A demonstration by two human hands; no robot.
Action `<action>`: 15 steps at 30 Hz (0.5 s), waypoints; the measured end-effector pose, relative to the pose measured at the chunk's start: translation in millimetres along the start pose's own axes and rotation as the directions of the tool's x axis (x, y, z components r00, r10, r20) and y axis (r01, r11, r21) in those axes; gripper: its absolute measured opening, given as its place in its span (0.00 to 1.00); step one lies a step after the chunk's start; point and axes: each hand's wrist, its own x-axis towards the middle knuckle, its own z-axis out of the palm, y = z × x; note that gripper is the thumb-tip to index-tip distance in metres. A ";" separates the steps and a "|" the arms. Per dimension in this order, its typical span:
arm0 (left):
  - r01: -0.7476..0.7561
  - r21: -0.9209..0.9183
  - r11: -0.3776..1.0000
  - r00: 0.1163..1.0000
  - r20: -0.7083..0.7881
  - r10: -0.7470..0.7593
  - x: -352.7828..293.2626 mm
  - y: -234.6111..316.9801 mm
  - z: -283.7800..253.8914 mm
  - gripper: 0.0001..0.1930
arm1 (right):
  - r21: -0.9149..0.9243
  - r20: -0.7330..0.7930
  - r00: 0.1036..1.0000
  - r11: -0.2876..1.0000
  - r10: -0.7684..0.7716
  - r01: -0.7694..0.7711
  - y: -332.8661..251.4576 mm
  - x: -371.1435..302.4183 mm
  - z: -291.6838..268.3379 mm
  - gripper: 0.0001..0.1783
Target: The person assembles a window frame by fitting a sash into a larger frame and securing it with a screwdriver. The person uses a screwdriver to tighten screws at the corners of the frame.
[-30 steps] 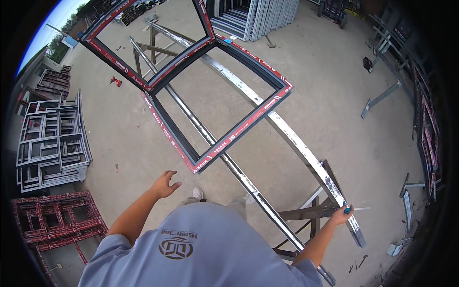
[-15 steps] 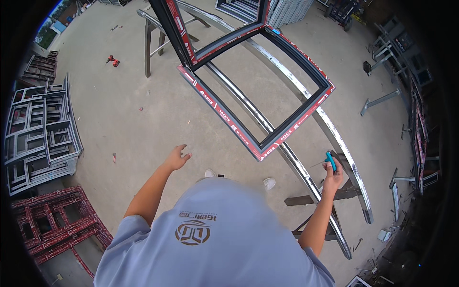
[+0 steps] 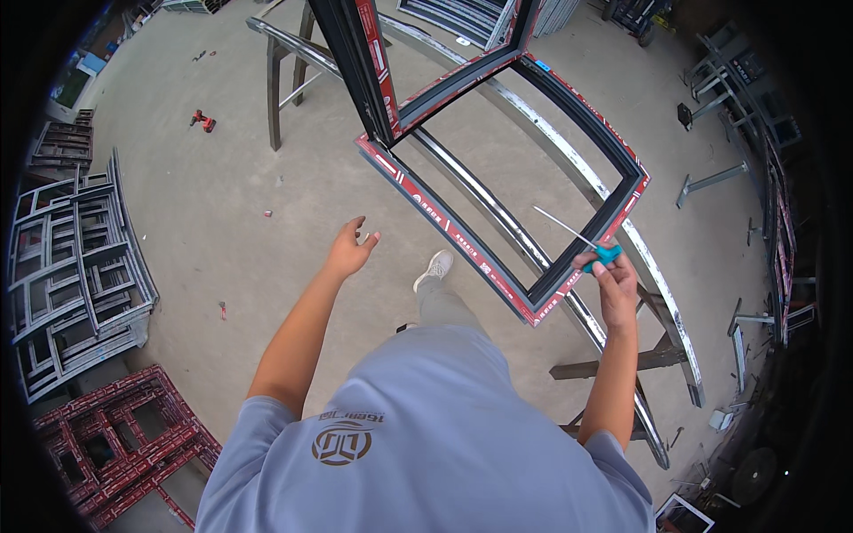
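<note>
In my right hand [image 3: 615, 289] is a T-handle hex key [image 3: 608, 256] with a teal grip. Its long thin shaft points up and to the left, over the window frame's opening; the tip is too small to make out. That hand is over the near right corner of the dark window frame [image 3: 462, 238], which carries red printed film along its edges. A hinged sash [image 3: 380, 67] stands swung up from the frame's far left side. My left hand [image 3: 353, 250] hangs in the air left of the frame, fingers apart, holding nothing.
Metal trestle rails [image 3: 533, 133] bear the frame, with legs jutting out near my right arm. A red cordless drill [image 3: 203, 121] lies on the floor at far left. Grey frames [image 3: 80, 258] and red-filmed frames [image 3: 115, 444] are stacked at left. Metal stands [image 3: 713, 184] are at right.
I have stepped forward, one shoe now ahead. My right hand has risen toward the frame's corner, and the hex key's shaft has turned to point up-left. The left hand stays apart from everything.
</note>
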 end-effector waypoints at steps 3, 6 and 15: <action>-0.012 0.047 0.999 1.000 -0.012 0.012 31.9 4.9 -12.0 0.39 | -0.017 0.165 0.946 0.960 0.279 -0.280 53.3 53.4 21.3 0.19; -0.001 0.117 0.993 1.000 -0.025 0.004 69.0 3.8 -37.9 0.40 | 0.055 0.223 0.921 0.939 0.320 -0.340 104.9 102.0 45.0 0.17; 0.239 0.092 0.967 0.971 -0.010 -0.239 192.5 5.9 -118.1 0.36 | 0.017 0.154 0.954 0.965 0.258 -0.263 197.9 209.9 112.2 0.07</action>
